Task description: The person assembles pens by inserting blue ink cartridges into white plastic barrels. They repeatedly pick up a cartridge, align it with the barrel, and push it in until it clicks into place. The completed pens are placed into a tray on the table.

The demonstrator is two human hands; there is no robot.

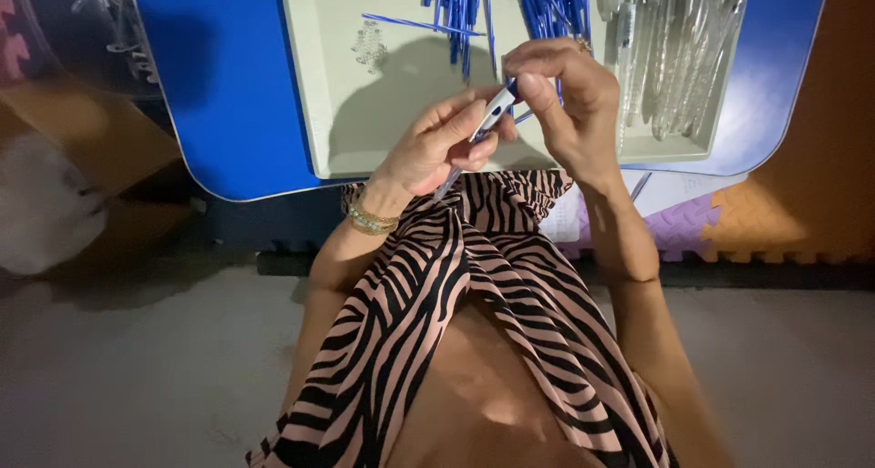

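A garment striped in pink and black, zebra fashion [474, 304], is worn over the lap and fills the view from the centre down to 6 o'clock, its folds running lengthwise. A beaded bracelet [369, 218] of gold and pale stones is worn on the left wrist, at 9 o'clock of the centre. Both forearms are left bare of sleeves, and a ring [583, 45] is seen on the right hand [561, 94] at 1 o'clock.
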